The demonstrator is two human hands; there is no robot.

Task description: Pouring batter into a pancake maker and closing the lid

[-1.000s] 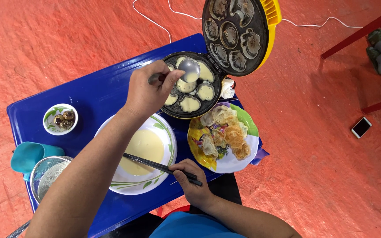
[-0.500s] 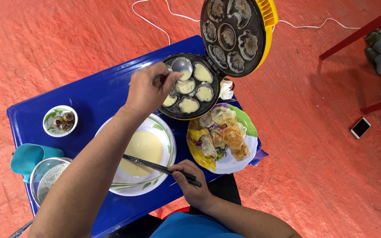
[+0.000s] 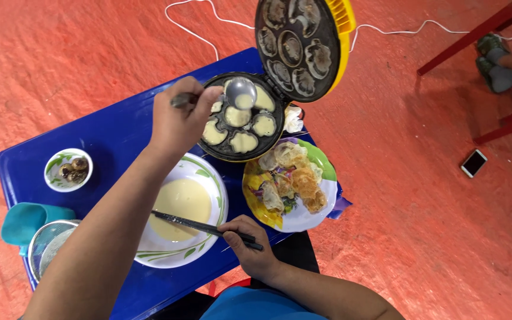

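Left hand point(image 3: 179, 118) gripped a ladle point(image 3: 239, 93) pouring batter over the mould pan point(image 3: 241, 121); right hand point(image 3: 250, 246), near that pan, pinched chopsticks point(image 3: 200, 225); remaining cups likely needed filling.

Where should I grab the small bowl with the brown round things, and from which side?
Take the small bowl by its rim, coming down from above with fingers on opposite sides. It sits upright near the blue table's left end with bare table around it, and the food lies low inside, so the rim is free. Its far side is the most open.
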